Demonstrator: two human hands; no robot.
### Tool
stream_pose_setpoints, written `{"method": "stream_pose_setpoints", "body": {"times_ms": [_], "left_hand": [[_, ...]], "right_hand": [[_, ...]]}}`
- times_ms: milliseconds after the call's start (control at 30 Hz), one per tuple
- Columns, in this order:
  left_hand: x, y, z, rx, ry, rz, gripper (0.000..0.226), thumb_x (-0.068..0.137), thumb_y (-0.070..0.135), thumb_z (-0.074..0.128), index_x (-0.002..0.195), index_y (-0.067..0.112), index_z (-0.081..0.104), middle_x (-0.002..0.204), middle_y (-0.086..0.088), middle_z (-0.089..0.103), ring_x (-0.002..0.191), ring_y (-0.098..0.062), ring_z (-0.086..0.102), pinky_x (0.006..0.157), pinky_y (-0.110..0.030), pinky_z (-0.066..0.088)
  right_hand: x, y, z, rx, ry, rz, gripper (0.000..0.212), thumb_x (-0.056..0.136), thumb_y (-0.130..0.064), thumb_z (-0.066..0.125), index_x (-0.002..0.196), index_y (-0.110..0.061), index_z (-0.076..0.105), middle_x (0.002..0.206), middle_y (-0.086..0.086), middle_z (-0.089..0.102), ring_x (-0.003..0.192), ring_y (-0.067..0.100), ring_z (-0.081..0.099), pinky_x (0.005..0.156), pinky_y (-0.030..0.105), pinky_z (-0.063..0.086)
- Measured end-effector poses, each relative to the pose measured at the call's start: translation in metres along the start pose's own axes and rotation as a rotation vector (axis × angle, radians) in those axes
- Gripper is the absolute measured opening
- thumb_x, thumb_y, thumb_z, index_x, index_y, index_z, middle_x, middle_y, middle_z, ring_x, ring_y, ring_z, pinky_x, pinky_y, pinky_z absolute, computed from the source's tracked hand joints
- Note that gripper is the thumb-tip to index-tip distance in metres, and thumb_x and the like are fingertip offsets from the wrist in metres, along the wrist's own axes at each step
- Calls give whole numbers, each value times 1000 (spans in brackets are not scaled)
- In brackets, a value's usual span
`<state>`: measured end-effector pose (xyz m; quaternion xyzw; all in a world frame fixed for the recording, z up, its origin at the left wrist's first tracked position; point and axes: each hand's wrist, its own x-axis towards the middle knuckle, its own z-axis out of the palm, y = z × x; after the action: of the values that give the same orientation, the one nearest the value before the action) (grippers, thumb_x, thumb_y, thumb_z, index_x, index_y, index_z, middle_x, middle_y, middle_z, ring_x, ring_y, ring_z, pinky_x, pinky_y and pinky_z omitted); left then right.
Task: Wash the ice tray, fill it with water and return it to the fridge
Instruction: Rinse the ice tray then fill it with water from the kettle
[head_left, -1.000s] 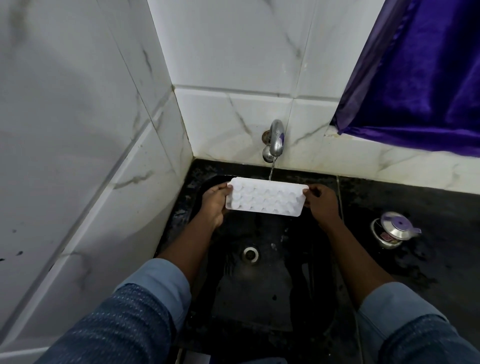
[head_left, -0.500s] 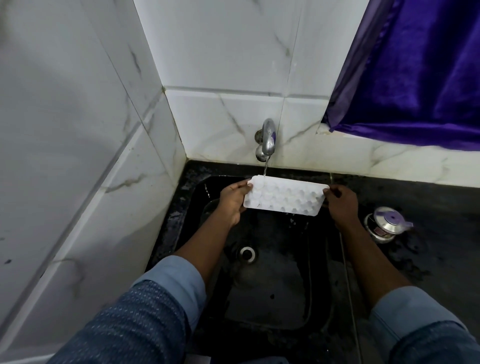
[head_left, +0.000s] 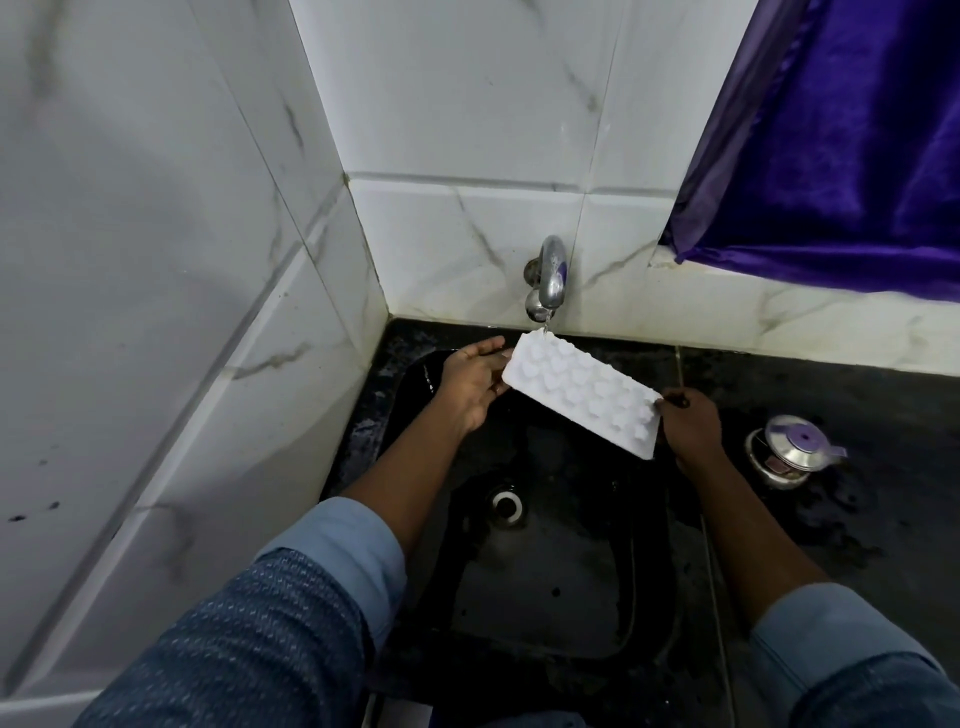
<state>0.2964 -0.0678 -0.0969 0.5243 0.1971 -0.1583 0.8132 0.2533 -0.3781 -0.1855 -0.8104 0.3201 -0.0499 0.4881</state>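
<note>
A white ice tray (head_left: 582, 392) with several round cells hangs over the black sink (head_left: 545, 582), tilted so its right end is lower. My left hand (head_left: 472, 379) holds its left end, thumb and fingers at the edge. My right hand (head_left: 691, 423) grips its right end. A thin stream of water from the chrome tap (head_left: 548, 278) lands on the tray's upper left corner.
A drain (head_left: 506, 503) sits in the sink floor. A small steel pot with a purple lid (head_left: 792, 449) stands on the wet black counter (head_left: 857, 395) to the right. White marble tiles wall the left and back. A purple curtain (head_left: 841, 140) hangs at upper right.
The tray has gone from nearly level to tilted with its right end down, and has shifted right so the water lands on its left corner. Both hands kept hold of it.
</note>
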Motion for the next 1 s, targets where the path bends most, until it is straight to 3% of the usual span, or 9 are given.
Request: {"method": "stream_pose_setpoints", "body": {"times_ms": [133, 233, 333, 433, 600, 700, 800, 933, 1000], "left_hand": [[2, -1, 1, -75, -41, 28, 36, 93, -15, 63, 121, 7, 65, 119, -16, 74, 105, -25, 73, 93, -38, 61], [2, -5, 11, -89, -30, 40, 35, 93, -21, 58, 113, 7, 65, 115, -15, 70, 104, -23, 69, 106, -41, 54], [1, -10, 22, -80, 22, 29, 24, 94, -16, 63, 102, 6, 65, 97, -10, 70, 88, -17, 70, 87, -28, 61], [3, -15, 29, -32, 60, 22, 13, 96, -7, 69, 95, 6, 66, 90, -8, 71, 80, -16, 69, 74, -23, 61], [4, -11, 33, 44, 59, -3, 9, 100, 10, 70, 93, 15, 69, 90, -3, 74, 77, -16, 69, 74, -33, 61], [2, -8, 37, 57, 72, 30, 11, 100, 5, 69, 91, 12, 68, 85, -4, 73, 71, -15, 70, 60, -25, 62], [0, -11, 41, 127, 39, 86, 4, 98, 1, 71, 99, 5, 70, 89, -7, 74, 74, -17, 70, 59, -23, 61], [-5, -15, 33, 163, 14, 76, 15, 100, 7, 69, 114, 3, 74, 104, -13, 80, 85, -22, 77, 65, -29, 63], [-10, -15, 20, 255, 3, 31, 13, 101, 12, 70, 108, 3, 75, 89, -9, 79, 72, -15, 77, 53, -21, 56]], "right_hand": [[-4, 7, 2, 144, -36, 82, 28, 96, -2, 64, 123, -3, 73, 118, 16, 71, 97, 30, 68, 78, 38, 56], [-7, 16, 2, 289, -61, 159, 25, 90, 3, 65, 111, -4, 78, 111, 19, 75, 96, 35, 72, 84, 42, 59], [-11, 19, -2, 386, -29, 262, 12, 92, 3, 64, 93, -5, 73, 109, 28, 73, 89, 37, 71, 81, 47, 60], [-24, 13, -8, 341, -100, 252, 16, 89, 11, 57, 93, -3, 64, 109, 32, 68, 82, 37, 66, 71, 44, 56], [-54, 4, -23, 345, -573, 246, 37, 89, 18, 50, 117, -1, 65, 124, 26, 69, 101, 34, 70, 78, 42, 62], [-72, -10, -21, 406, -763, 246, 35, 98, -8, 63, 132, -1, 64, 124, 18, 74, 106, 31, 74, 86, 42, 62], [-82, -33, -4, 517, -819, 134, 43, 103, -29, 63, 139, -5, 62, 133, 16, 70, 122, 37, 68, 105, 53, 52], [-91, -68, 28, 701, -732, 43, 40, 107, -26, 57, 142, -6, 57, 135, 17, 68, 127, 38, 65, 105, 52, 53], [-93, -76, 40, 814, -742, 59, 42, 110, -26, 51, 147, -6, 53, 141, 18, 64, 130, 35, 63, 106, 51, 52]]}}
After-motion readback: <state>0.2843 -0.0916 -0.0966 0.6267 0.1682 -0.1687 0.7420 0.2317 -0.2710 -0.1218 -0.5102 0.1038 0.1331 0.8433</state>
